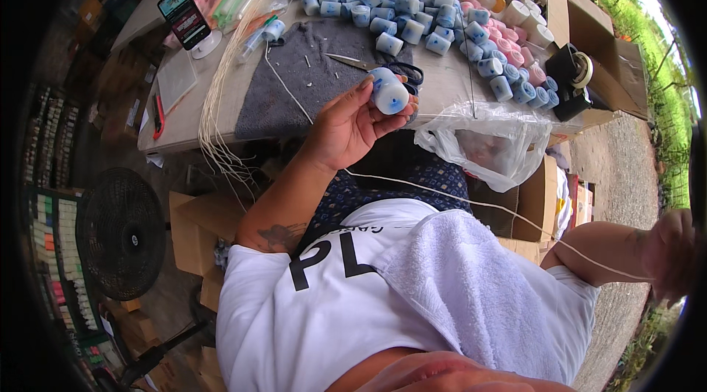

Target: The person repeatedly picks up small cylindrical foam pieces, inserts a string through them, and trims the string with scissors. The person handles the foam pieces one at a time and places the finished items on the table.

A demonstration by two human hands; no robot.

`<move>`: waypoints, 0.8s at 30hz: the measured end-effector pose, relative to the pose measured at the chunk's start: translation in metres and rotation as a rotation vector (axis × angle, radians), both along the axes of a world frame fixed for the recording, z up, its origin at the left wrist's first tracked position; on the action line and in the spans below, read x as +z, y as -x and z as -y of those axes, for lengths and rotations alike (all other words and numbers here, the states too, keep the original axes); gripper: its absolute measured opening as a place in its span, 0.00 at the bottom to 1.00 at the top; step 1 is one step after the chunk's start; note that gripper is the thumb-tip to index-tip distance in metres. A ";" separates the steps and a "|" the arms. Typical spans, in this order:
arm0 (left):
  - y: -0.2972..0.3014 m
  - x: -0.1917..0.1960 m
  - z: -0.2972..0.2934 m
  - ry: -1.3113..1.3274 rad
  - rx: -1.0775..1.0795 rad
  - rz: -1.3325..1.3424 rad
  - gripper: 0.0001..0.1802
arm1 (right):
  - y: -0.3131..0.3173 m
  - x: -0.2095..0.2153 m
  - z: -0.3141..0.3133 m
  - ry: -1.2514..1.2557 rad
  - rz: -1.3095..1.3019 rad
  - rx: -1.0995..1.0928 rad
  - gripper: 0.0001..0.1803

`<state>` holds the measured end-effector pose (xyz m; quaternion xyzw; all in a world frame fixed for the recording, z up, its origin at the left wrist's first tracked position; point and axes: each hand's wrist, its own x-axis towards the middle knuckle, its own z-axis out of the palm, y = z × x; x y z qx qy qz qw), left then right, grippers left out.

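Note:
My left hand point(352, 121) is closed round a short blue-and-white candle point(390, 92), its round end with a small dark hole facing up. Out at the far right my right hand point(669, 256) is closed on a long white wick cord point(479, 204), arm stretched sideways. The cord runs across my lap and passes by my left wrist toward the table. Whether it threads through the candle I cannot tell. Just behind the candle lie scissors point(361, 63) with dark handles, on a grey cloth point(276, 97).
Many blue-and-white candles point(409, 5) crowd the table's back, with pink ones point(508, 46) at right. A bundle of cords point(221, 97) hangs over the front edge beside a phone on a stand point(185, 18). A plastic bag point(486, 141) droops at right; a black fan point(121, 233) stands left.

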<state>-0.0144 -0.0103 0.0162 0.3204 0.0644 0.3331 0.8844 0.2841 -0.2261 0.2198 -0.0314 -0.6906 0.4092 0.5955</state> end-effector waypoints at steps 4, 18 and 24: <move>0.002 -0.002 0.009 0.003 0.044 -0.011 0.26 | 0.084 -0.113 -0.065 0.550 0.583 -0.686 0.06; 0.000 -0.013 0.030 -0.193 0.326 -0.020 0.20 | 0.118 -0.163 -0.095 0.287 0.695 -0.908 0.07; -0.003 -0.014 0.031 -0.279 0.352 -0.044 0.22 | 0.117 -0.165 -0.096 0.261 0.692 -0.900 0.06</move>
